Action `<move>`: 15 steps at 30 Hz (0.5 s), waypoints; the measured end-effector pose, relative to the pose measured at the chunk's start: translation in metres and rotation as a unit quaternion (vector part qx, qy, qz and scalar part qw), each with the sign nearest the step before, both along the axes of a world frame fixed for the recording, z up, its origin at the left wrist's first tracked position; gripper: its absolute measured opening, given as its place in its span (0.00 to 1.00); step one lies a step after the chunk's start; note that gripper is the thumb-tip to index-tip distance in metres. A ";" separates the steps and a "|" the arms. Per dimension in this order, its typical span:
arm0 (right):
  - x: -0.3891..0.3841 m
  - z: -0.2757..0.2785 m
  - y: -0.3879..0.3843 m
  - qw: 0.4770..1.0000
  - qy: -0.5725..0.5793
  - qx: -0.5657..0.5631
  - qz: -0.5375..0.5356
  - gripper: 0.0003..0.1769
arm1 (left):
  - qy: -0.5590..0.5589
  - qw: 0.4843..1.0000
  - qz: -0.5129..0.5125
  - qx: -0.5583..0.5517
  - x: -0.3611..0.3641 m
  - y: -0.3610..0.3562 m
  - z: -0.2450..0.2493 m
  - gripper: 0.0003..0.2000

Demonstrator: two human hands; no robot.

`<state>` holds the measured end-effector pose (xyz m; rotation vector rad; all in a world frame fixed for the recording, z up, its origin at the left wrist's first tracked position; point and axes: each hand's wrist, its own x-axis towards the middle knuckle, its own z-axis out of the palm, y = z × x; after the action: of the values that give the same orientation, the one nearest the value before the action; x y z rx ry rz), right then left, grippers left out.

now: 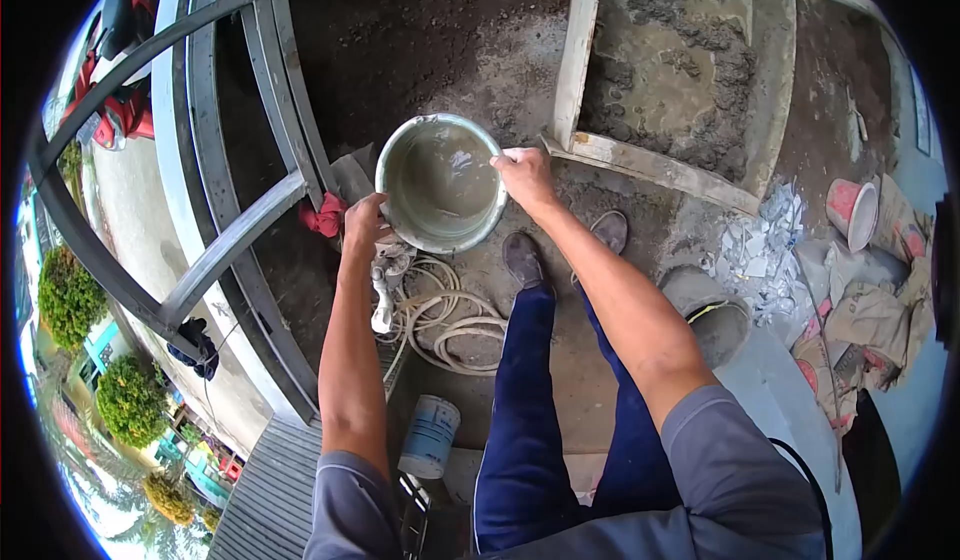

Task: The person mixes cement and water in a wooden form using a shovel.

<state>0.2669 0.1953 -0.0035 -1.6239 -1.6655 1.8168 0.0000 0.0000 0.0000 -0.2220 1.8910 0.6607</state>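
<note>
Sleeves: grey sleeves (720, 460) sit at the bottom edge, with both bare forearms stretched forward.
Trousers: dark blue trousers (520, 430) lie between the arms.
Left hand (364, 222): fingers are curled shut on the near-left rim of the bucket.
Right hand (525, 175): closed over the right rim, thumb on top.
Bucket (432, 119): upright between both hands, with grey watery liquid inside; whether it rests on the ground cannot be told.
Shoes (522, 258): on the concrete, just below the bucket.
Hose (455, 325): a pale coil beside the left forearm.
Red rag (324, 216): just beside the left hand.
Wooden frame (655, 165): holds mortar, close to the right hand.
Can (430, 435): lies near the left elbow.
</note>
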 end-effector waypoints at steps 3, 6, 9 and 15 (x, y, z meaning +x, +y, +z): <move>-0.016 -0.078 -0.031 0.996 0.017 -0.067 -0.053 0.16 | 0.072 0.986 -0.087 0.120 -0.005 -0.016 -0.041 0.23; -0.034 -0.151 -0.050 0.994 0.036 -0.082 -0.056 0.16 | 0.104 0.992 -0.075 0.008 -0.015 0.005 -0.077 0.23; -0.043 -0.180 -0.072 0.995 0.022 -0.094 -0.030 0.18 | 0.084 0.992 -0.091 0.008 -0.017 0.004 -0.089 0.24; -0.001 -0.127 -0.071 0.990 -0.051 0.005 0.134 0.37 | 0.144 0.975 -0.167 0.003 -0.017 -0.018 -0.115 0.33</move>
<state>0.2656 0.1242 -0.1304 -1.5781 -2.0189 1.8663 -0.0169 -0.0181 -0.1149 0.2059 2.1362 0.4868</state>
